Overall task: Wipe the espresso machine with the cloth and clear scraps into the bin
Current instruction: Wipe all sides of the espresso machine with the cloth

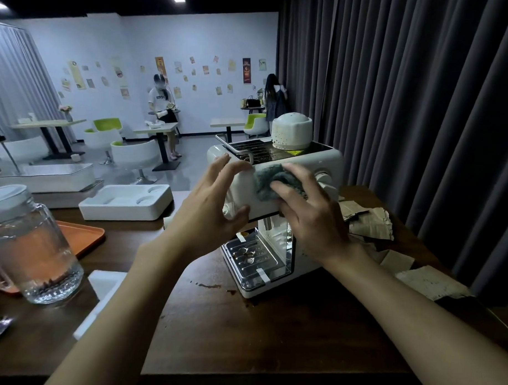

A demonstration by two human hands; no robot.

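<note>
A white espresso machine (329, 158) stands on the dark wooden counter (252, 336), its drip tray (253, 258) facing me. My right hand (308, 216) presses a grey cloth (271, 181) against the machine's front panel. My left hand (207, 205) holds the machine's left front corner, fingers spread on the top edge and thumb below. Torn cardboard scraps (369, 221) lie on the counter to the right of the machine, with more scraps (428, 281) nearer me. No bin is in view.
A glass jar (33, 249) stands at the left on an orange tray (84, 235). A white foam insert (126, 202) lies behind it, another white block (103, 287) by my left forearm. Brown spill marks (210, 286) stain the counter. A dark curtain (416, 100) hangs right. Two people stand far back.
</note>
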